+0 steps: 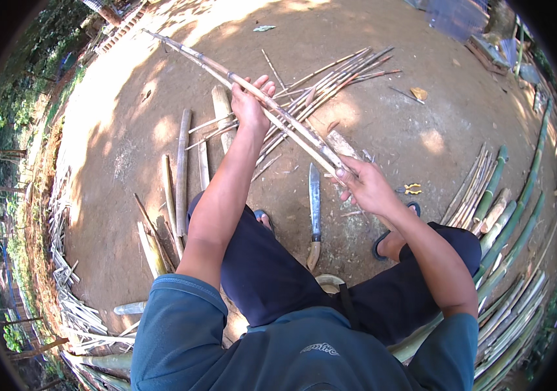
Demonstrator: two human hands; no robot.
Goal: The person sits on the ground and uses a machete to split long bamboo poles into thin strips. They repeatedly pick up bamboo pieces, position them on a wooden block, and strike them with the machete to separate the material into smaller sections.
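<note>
Two long thin bamboo poles [302, 130] slant across in front of me, from the far left down to my right hand. My left hand [251, 104] is palm up under their middle; the poles lie across it and its fingers are loosely curled with the tips showing. My right hand [363, 186] is closed round the near ends, thumb on top. On the ground between my feet lies a machete [315, 202] with a wooden handle, its blade tip just below the poles. Beyond the poles a loose pile of thin bamboo sticks [343, 77] lies on the dirt, partly hidden by them.
Yellow-handled pliers [411, 189] lie by my right foot. Thicker bamboo lengths [183, 169] rest on the left ground. Green bamboo poles [519, 215] and a bundle of thin sticks [469, 186] lie at the right. Pale split strips [76, 293] are heaped along the left edge.
</note>
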